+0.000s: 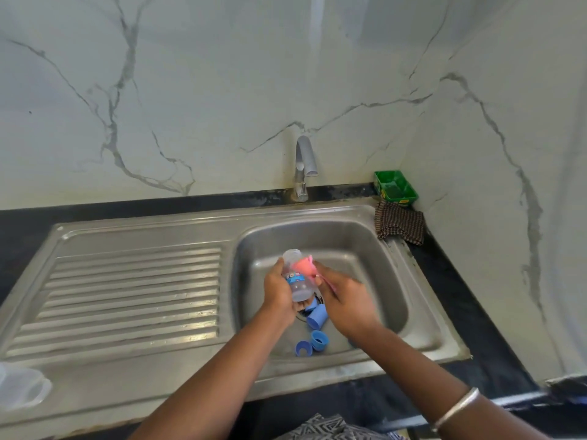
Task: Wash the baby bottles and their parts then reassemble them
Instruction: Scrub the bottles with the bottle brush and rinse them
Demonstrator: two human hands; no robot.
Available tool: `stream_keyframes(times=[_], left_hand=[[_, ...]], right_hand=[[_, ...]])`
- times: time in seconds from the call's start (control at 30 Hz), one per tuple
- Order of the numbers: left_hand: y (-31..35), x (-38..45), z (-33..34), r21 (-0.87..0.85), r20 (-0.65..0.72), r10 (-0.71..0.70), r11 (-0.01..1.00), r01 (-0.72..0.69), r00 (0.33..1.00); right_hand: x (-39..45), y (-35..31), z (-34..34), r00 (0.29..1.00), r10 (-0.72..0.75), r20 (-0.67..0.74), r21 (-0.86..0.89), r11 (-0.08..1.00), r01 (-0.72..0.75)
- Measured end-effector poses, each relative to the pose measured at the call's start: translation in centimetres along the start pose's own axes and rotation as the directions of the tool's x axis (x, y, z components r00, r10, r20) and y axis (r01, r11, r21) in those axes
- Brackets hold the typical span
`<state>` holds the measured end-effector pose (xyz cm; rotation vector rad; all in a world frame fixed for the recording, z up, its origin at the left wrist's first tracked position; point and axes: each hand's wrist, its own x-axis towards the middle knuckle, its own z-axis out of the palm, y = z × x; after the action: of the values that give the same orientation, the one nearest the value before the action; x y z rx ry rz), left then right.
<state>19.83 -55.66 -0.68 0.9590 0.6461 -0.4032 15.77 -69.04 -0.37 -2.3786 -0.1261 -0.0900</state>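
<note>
Gripping the clear baby bottle (294, 277) over the sink basin (365, 249), my left hand (279, 292) curls round it while my right hand (344, 301) pinches a pink scrubber (303, 265) against its side. Blue bottle parts (313, 328) lie below.

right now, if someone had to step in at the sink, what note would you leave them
Left hand: grips a clear baby bottle over the sink basin, open neck pointing away.
Right hand: fingers curled round a pink scrubber pressed against the bottle.
Blue parts lie on the basin floor: a cap by the drain, two ring pieces nearer the front edge.
Tap: no water visibly running.
Clear plastic pieces sit at the drainboard's front left corner.
Done: bottle taken apart, scrubbing underway.
Left: finish scrubbing, wash the blue parts, rinse, reassemble.
</note>
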Motion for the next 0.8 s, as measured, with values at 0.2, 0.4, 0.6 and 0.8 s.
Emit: stream_keyframes(times=[0.2,0.4,0.6,0.8], left_hand=[[-0.3,-0.8,0.6,-0.014,0.17,0.025,1.0,-0.023,0.985],[0.8,0.0,0.6,-0.179,0.173,0.065,0.983,-0.034,0.983],[0.2,0.0,-0.2,-0.052,0.203,-0.009,0.998,0.019,0.979],[-0.7,-0.6,0.4,-0.043,0.142,-0.094,0.994,0.101,0.985]], right_hand=[[2.0,-1.1,-1.6,0.987,0.152,0.046,0.098,0.983,-0.156],[-0.4,-0.8,-1.0,1.0,-0.01,-0.017,0.185,0.983,0.013],[-0.7,0.9,-0.8,0.999,-0.032,-0.039,0.134,0.99,0.037],[2.1,0.1,-1.5,0.997,0.084,0.002,0.08,0.993,-0.083]])
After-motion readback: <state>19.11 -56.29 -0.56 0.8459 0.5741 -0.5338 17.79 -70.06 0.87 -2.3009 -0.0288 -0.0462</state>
